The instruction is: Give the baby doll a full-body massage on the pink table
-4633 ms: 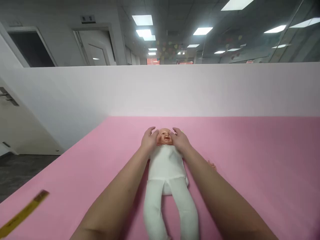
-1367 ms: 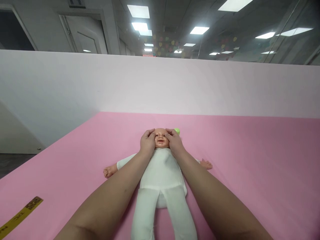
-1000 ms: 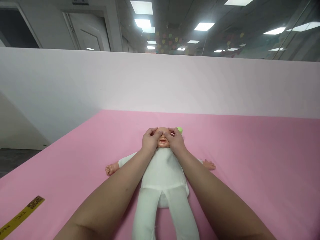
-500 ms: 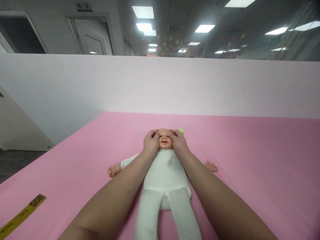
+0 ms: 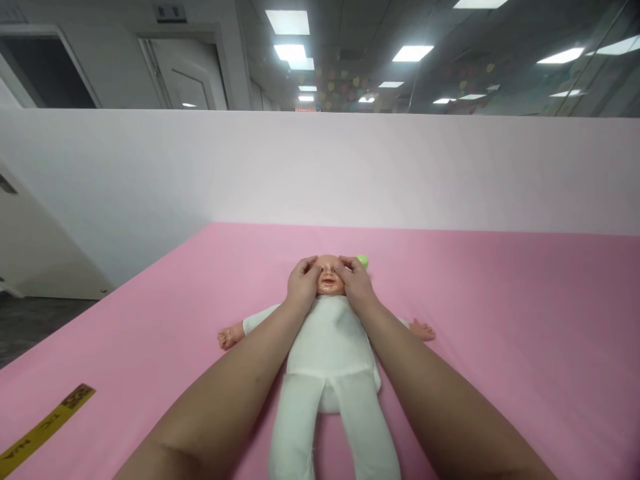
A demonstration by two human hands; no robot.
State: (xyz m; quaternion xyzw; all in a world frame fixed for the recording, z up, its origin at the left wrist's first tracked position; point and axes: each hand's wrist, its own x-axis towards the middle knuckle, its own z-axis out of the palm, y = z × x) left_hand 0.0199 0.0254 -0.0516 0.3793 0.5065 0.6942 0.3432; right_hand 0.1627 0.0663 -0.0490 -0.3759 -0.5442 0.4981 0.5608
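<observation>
A baby doll (image 5: pixel 327 340) in a white suit lies on its back on the pink surface (image 5: pixel 500 320), head away from me, arms spread out. My left hand (image 5: pixel 301 288) cups the left side of its head (image 5: pixel 329 279), thumb pressed on the face near the eye. My right hand (image 5: pixel 354 283) holds the other side in the same way, thumb on the face. Both hands' fingers curl round the head.
A small green object (image 5: pixel 363 261) lies just behind the doll's head. A yellow measuring tape (image 5: pixel 45 430) lies at the near left edge. A white partition wall (image 5: pixel 320 167) rises behind the pink surface.
Over the last second my thumbs slid outward from the doll's eyes, then came back in over the face. The doll has stayed in place.
</observation>
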